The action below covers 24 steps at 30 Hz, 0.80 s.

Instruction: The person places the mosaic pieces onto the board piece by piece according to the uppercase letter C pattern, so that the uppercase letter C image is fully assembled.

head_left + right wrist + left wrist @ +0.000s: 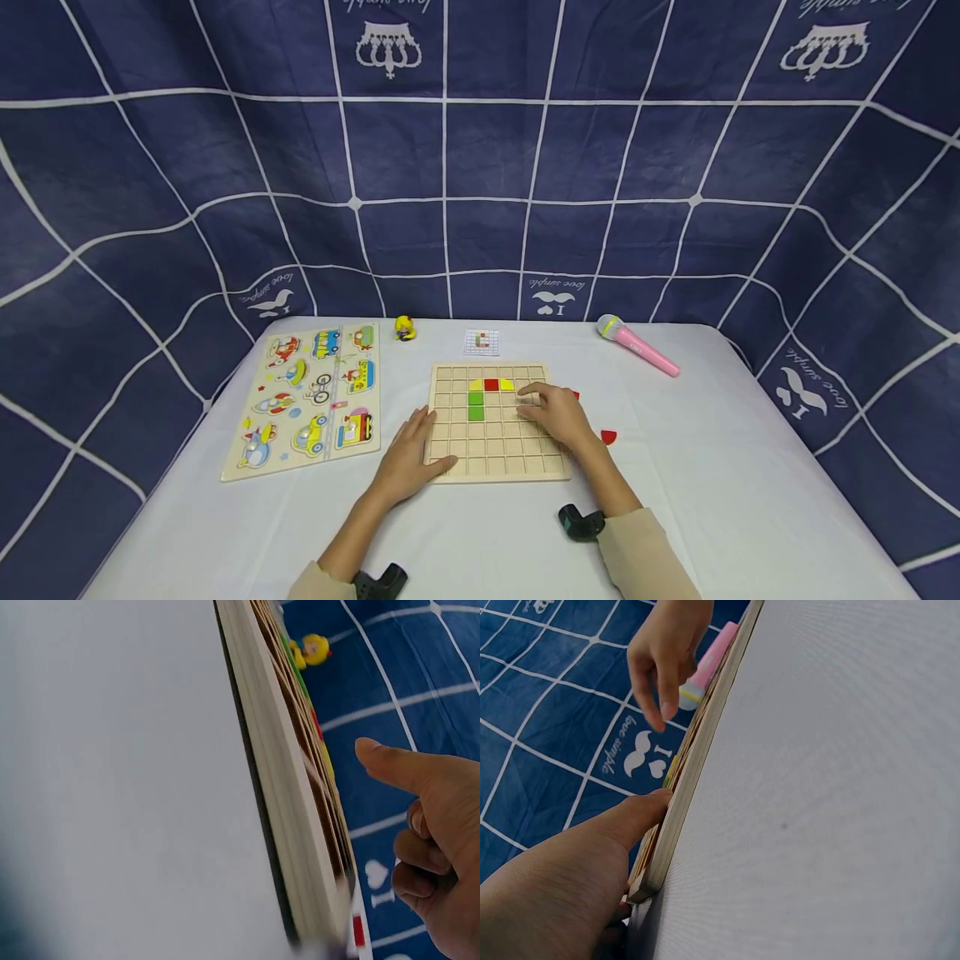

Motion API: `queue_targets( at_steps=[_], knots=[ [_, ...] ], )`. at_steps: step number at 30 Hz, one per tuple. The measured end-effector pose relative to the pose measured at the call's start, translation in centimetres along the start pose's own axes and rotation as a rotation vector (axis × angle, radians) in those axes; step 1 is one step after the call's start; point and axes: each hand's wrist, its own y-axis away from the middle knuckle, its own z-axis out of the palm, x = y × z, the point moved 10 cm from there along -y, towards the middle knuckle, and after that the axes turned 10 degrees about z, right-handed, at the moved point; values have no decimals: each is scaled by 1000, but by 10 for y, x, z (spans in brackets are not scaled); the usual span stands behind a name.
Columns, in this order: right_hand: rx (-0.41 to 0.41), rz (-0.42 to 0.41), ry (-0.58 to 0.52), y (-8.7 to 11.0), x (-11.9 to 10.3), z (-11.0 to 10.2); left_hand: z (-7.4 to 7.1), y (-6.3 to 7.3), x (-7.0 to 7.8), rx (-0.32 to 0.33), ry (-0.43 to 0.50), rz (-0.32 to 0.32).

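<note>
A wooden grid board (495, 471) lies on the white table. In its upper rows sit a red square (491, 385) between two yellow rounded pieces (507, 385), with green squares (476, 413) below the left one. My left hand (405, 460) rests at the board's front left corner, fingers stretched along the left side, its thumb (641, 814) on the edge in the left wrist view. My right hand (553, 412) hovers over the board's right part, right of the yellow piece. Its fingers are loosely bent, and nothing shows between thumb and fingertips in the right wrist view.
Right of the board lie a red rounded piece (609, 437) and another red piece (576, 395), partly hidden by the right hand. A pattern card (482, 342), a yellow figurine (404, 327) and a pink microphone (641, 346) lie behind. A picture puzzle board (303, 400) is at left.
</note>
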Motion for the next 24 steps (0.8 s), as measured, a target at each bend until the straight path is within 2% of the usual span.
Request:
queue_targets(
  at_steps=[4, 10, 17, 24],
  knots=[
    [66, 19, 1, 0, 22, -24, -1, 0, 0, 1, 1, -3],
    [125, 64, 75, 1, 52, -50, -2, 0, 1, 9, 0, 6],
    [93, 134, 139, 1, 75, -55, -1, 1, 0, 1, 3, 0],
    [76, 179, 144, 2, 84, -54, -1, 0, 0, 7, 3, 10]
  ],
)
